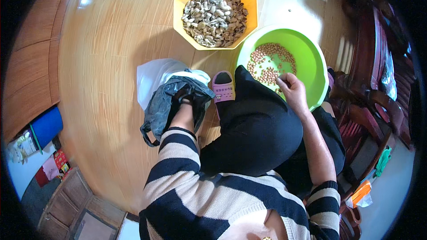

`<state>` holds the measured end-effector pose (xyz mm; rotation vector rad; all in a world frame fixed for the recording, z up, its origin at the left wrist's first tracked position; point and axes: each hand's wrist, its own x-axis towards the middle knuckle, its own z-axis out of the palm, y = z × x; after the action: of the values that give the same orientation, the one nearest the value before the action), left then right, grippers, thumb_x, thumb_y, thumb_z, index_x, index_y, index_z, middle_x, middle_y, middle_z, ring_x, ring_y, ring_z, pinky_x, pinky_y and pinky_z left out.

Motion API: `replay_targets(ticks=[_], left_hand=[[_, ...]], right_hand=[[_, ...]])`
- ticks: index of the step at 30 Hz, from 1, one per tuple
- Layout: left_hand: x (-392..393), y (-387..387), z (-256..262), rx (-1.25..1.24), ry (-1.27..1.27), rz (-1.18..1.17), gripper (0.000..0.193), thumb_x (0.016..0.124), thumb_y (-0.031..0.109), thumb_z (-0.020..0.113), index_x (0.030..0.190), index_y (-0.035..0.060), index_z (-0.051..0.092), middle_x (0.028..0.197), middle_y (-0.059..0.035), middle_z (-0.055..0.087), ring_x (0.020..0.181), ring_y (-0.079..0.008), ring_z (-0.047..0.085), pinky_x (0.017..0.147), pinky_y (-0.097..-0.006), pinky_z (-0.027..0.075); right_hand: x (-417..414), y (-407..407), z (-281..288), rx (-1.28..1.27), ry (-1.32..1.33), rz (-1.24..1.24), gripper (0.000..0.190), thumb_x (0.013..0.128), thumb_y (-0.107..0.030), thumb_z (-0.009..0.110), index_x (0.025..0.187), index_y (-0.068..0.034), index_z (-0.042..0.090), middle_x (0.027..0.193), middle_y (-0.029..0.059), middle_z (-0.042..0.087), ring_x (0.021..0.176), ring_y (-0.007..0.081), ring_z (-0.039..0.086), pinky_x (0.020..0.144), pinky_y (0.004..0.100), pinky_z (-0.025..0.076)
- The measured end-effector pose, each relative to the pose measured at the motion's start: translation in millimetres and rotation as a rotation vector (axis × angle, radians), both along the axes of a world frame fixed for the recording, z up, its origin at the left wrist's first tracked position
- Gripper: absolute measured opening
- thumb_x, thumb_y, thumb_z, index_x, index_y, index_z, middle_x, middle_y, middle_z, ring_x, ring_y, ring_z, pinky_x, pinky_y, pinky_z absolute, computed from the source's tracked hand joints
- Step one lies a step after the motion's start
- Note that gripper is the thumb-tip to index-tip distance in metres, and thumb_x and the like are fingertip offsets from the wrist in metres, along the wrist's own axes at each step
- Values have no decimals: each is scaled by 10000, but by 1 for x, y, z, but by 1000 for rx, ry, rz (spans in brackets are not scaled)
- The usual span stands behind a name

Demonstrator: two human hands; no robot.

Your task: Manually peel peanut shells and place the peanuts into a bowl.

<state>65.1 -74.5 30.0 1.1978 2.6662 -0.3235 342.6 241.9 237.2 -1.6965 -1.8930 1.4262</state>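
My left hand [185, 98] reaches down into a dark plastic bag [160, 101]; its fingers are hidden in the shadow inside. A white plastic bag [150, 73] lies around and behind the dark one on the floor. Over the near side of a green plastic basin [312, 63], my right hand [289, 86] has its thumb and fingertips drawn together; whether something is between them is not clear. Shelled peanuts [268, 75] are spread on the basin's bottom. Beyond the basin, to its left, an orange-yellow eight-sided container [178, 13] holds a heap of empty peanut shells [215, 18].
A pink clog [223, 88] is on my foot between the bags and basin. Dark wooden furniture [367, 120] stands close on the right. Wooden cabinets [36, 40] line the left side, with a blue object [46, 128] near them. A small dark bit [289, 10] lies on the floor.
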Motion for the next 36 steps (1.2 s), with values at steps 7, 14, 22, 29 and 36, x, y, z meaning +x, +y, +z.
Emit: replay_targets(ticks=[7, 14, 22, 29, 36], left_hand=[[-4, -18, 0, -43, -3, 137, 430, 855, 389, 504, 1175, 109, 562, 1175, -92, 594, 946, -263, 631, 721, -434, 511], [-20, 2, -24, -68, -31, 224, 442, 854, 398, 506, 1186, 110, 553, 1188, -87, 587, 982, -260, 619, 748, -437, 505], [-91, 65, -62, -124, 116, 121, 520, 855, 476, 466, 1233, 122, 520, 1224, -78, 564, 1071, -244, 574, 858, -408, 465], [-61, 102, 28, 116, -868, 900, 366, 909, 397, 371, 1126, 150, 531, 1118, -80, 516, 975, -215, 466, 810, -334, 336], [-82, 71, 16, 1493, -1974, 1790, 282, 891, 307, 445, 741, 112, 583, 624, -61, 577, 451, -207, 482, 379, -294, 413]], right_hand=[[-4, 0, 3, 23, -5, -5, 133, 821, -123, 654, 815, -1, 600, 656, 3, 543, 612, 66, 486, 563, 235, 420], [3, -1, 3, 58, -30, -35, 146, 804, -146, 655, 821, -7, 616, 720, 73, 585, 636, 133, 532, 598, 279, 445], [-28, -1, 21, 120, 21, 57, 176, 804, -178, 643, 834, -5, 620, 745, 134, 584, 669, 207, 574, 625, 332, 461], [-18, 21, 18, 172, 127, 1, 198, 800, -188, 656, 849, 2, 628, 736, 116, 634, 667, 180, 608, 640, 300, 476], [-45, 22, 37, 162, 254, 69, 201, 827, -184, 632, 858, 14, 621, 696, 71, 620, 640, 118, 576, 612, 275, 462]])
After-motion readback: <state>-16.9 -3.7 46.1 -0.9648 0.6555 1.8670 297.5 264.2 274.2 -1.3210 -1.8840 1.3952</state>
